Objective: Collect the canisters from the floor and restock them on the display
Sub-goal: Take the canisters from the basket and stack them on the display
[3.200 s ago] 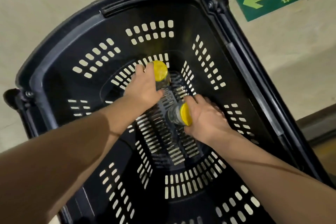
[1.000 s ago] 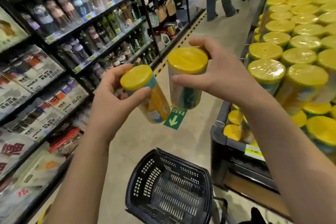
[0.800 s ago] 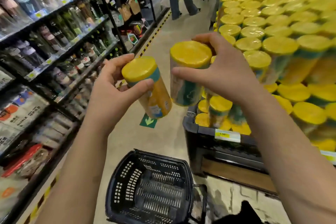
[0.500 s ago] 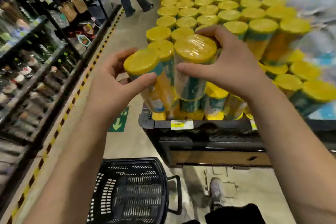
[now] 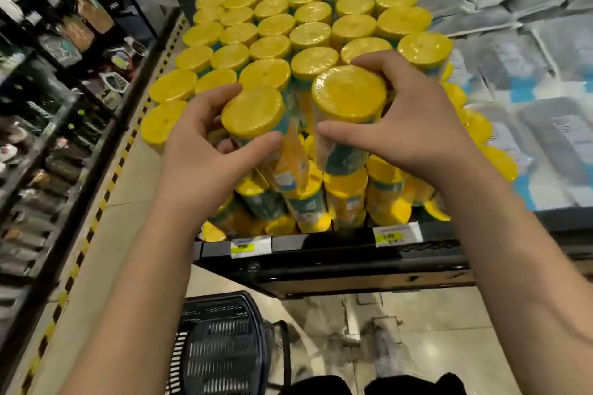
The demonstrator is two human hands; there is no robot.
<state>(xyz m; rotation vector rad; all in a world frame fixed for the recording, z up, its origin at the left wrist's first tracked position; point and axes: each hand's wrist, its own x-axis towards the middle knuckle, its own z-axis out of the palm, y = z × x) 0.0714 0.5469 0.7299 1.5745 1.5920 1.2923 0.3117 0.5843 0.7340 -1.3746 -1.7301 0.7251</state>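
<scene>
The left hand (image 5: 205, 154) grips a yellow-lidded canister (image 5: 253, 112) round its upper body, thumb on the near side and fingers curled behind, with the canister tilted so its lid leans toward the left. The right hand (image 5: 407, 125) grasps a second canister (image 5: 348, 94) the same way – thumb in front, fingers wrapped over the far side – and this one stands nearly upright. The two canisters are held side by side, almost touching, above the front rows of the display (image 5: 321, 263), where many like canisters (image 5: 308, 35) stand packed lid to lid in tiers. Two price tags (image 5: 396, 236) sit on the display's dark front edge. Below, on the pale floor (image 5: 433, 314), a black shopping basket (image 5: 221, 346) stands just before the display. A yellow-and-black striped tape (image 5: 96, 218) runs along the floor at left, beside blurred shelves (image 5: 38, 106) of goods. To the right of the canisters lie white and blue packs (image 5: 529, 42) – too blurred to tell what they are.
</scene>
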